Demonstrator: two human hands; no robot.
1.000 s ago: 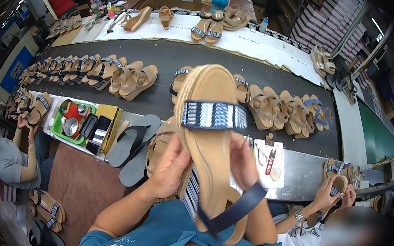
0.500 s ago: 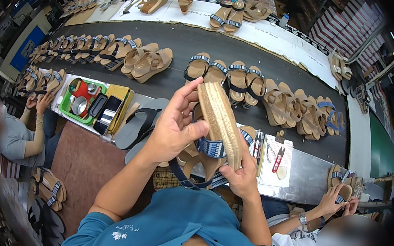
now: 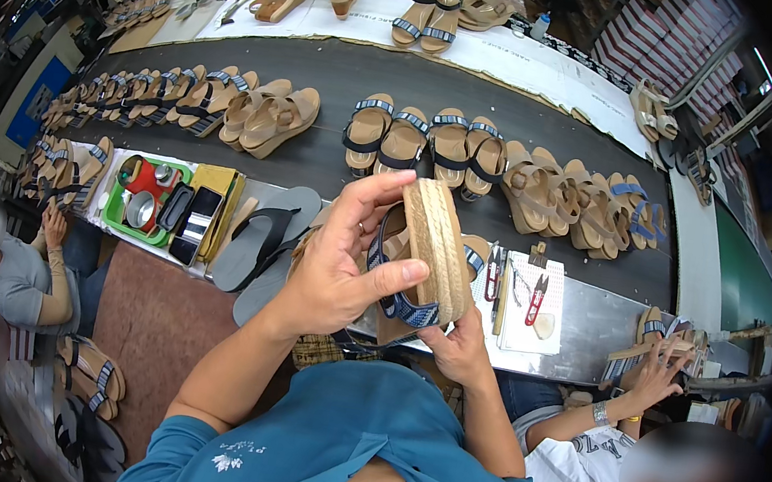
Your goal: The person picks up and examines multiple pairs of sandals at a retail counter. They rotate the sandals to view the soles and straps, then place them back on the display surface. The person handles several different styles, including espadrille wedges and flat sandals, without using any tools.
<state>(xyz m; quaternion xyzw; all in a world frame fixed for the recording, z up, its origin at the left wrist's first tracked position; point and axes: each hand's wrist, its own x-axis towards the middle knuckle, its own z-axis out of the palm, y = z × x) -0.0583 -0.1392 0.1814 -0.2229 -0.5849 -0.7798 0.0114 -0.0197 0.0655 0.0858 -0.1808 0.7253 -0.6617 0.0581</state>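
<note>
the wedge sandal (image 3: 437, 248), its footbed facing the wearer a second ago, is now turned on edge above the bench's near side, so the woven sidewall can be looked over instead. the left hand (image 3: 332, 273) grips it between thumb and fingers; the right hand (image 3: 461, 350) seems to pinch the lower end, its fingers mostly hidden. beyond, stacked boxes (image 3: 665, 48) rise behind a dark belt (image 3: 522, 112) lined with sandals; nearer, a metal bench (image 3: 607, 321) bears a green tray (image 3: 117, 208) and red snips (image 3: 537, 300).
</note>
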